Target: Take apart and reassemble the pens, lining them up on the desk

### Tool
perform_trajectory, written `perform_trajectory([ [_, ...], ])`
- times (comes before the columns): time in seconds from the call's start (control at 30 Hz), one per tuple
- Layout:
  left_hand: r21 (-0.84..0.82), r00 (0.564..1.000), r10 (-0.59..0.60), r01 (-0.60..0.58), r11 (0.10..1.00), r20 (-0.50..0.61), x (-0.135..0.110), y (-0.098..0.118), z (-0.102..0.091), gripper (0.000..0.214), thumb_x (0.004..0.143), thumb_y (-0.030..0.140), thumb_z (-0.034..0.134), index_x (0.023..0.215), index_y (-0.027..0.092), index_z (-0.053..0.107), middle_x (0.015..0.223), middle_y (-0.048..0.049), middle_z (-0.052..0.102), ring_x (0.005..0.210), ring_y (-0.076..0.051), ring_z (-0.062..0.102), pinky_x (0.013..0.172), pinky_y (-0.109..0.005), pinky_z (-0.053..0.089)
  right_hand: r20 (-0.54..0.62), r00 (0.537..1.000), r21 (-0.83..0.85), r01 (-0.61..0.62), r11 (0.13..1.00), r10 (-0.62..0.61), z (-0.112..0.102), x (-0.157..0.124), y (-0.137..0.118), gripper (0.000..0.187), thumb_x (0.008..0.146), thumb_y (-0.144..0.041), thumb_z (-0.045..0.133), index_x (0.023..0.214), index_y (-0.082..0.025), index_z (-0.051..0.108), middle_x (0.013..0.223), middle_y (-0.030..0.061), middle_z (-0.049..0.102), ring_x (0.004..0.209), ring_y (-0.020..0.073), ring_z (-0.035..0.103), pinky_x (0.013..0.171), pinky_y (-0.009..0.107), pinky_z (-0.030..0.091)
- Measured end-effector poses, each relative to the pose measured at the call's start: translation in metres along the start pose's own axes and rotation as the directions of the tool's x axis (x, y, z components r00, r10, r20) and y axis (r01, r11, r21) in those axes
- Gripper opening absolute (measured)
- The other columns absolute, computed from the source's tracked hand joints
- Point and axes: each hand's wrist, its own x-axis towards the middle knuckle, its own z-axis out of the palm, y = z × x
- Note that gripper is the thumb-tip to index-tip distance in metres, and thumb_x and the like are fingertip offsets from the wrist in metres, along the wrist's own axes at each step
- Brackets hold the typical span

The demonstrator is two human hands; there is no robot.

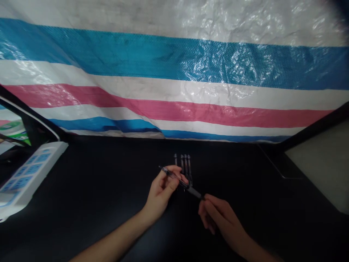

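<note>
A slim pen [177, 177] with a clear and dark barrel is held slantwise above the black table. My left hand [160, 189] is closed around its middle, thumb and fingers pinching the barrel, with the narrow dark tip pointing up and left. At the lower right, the pen's wider grey end [195, 193] runs into the fingertips of my right hand [218, 214], which is closed in a pinch. Whether that grey part is a separate cap, I cannot tell. Just behind my left fingers, several similar pens [185, 163] lie side by side, partly hidden by the hand.
The black tabletop [109, 174] spreads around both hands. A white power strip [35, 171] with blue sockets lies at the left. Behind the table hangs a striped plastic sheet [174, 87]. Dark frame bars flank both sides, and a green-and-white item [15, 129] is at far left.
</note>
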Motion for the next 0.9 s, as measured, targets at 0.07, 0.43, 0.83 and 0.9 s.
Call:
perform_trajectory([
  [0.07,-0.004,0.997,-0.015,0.015,1.000,-0.073,0.007,-0.001,-0.007,0.036,0.088,0.030,0.063,0.122,0.020,0.056,0.090,-0.0021,0.056,0.079,-0.016,0.063,0.075,-0.031,0.051,0.001,1.000,-0.004,0.001,1.000,-0.001,0.000,0.000,-0.001,0.045,0.098,-0.051,0.040,0.079,-0.015,0.059,0.057,-0.0024,0.051,0.047,0.0074,0.045,0.045,0.019,0.032],
  [0.43,0.158,0.996,-0.049,0.061,0.985,-0.078,0.027,-0.004,-0.028,0.051,0.084,0.026,0.065,0.131,0.024,0.046,0.076,0.0058,0.051,0.060,-0.009,0.058,0.061,-0.023,0.049,-0.018,1.000,-0.028,0.000,1.000,0.000,-0.003,0.005,-0.003,0.046,0.098,-0.052,0.040,0.077,-0.016,0.058,0.057,-0.0029,0.051,0.046,0.0073,0.044,0.045,0.020,0.032],
  [0.83,0.173,0.994,-0.034,0.052,0.983,-0.106,0.025,-0.005,-0.026,0.040,0.082,0.027,0.066,0.120,0.022,0.053,0.075,0.0056,0.051,0.059,-0.010,0.060,0.058,-0.023,0.050,-0.029,1.000,-0.050,0.005,0.999,-0.006,-0.003,0.007,0.005,0.044,0.098,-0.051,0.040,0.079,-0.015,0.058,0.057,-0.0030,0.051,0.045,0.0071,0.044,0.045,0.019,0.031],
  [0.9,0.175,0.994,-0.035,0.054,0.983,-0.105,0.024,-0.006,-0.026,0.041,0.083,0.027,0.066,0.121,0.022,0.053,0.075,0.0057,0.050,0.060,-0.010,0.060,0.059,-0.024,0.050,-0.024,1.000,-0.055,0.011,0.998,-0.012,-0.003,0.006,0.006,0.044,0.098,-0.050,0.039,0.079,-0.015,0.058,0.057,-0.0030,0.052,0.045,0.0071,0.044,0.045,0.020,0.031],
])
